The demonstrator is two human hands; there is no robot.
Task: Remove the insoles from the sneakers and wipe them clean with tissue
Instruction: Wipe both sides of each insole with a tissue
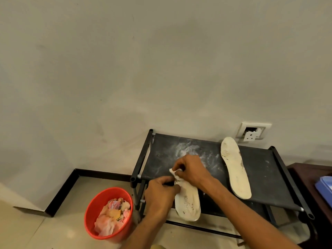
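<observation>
Nearest, a beige tiled floor point(53, 230) is seen, on which a red bucket point(98, 202) is set at the near left, filled with crumpled pink and white waste paper point(113, 216). Just right of it, a soiled white insole point(188, 203) is held over the near edge of a black shoe rack point(260, 177). It is gripped at its left edge by the curled left hand point(159, 193). A wad of white tissue point(173, 171) is pinched by the right hand point(190, 169) against the insole's far end. The rack's dark top is smeared with white dust. A second insole point(235, 168) is laid flat farther right. A dark wooden unit point(309, 177) is seen beside the rack. Beyond, black skirting point(61, 191), a wall socket point(253, 132) and a plain wall point(161, 69) are seen.
</observation>
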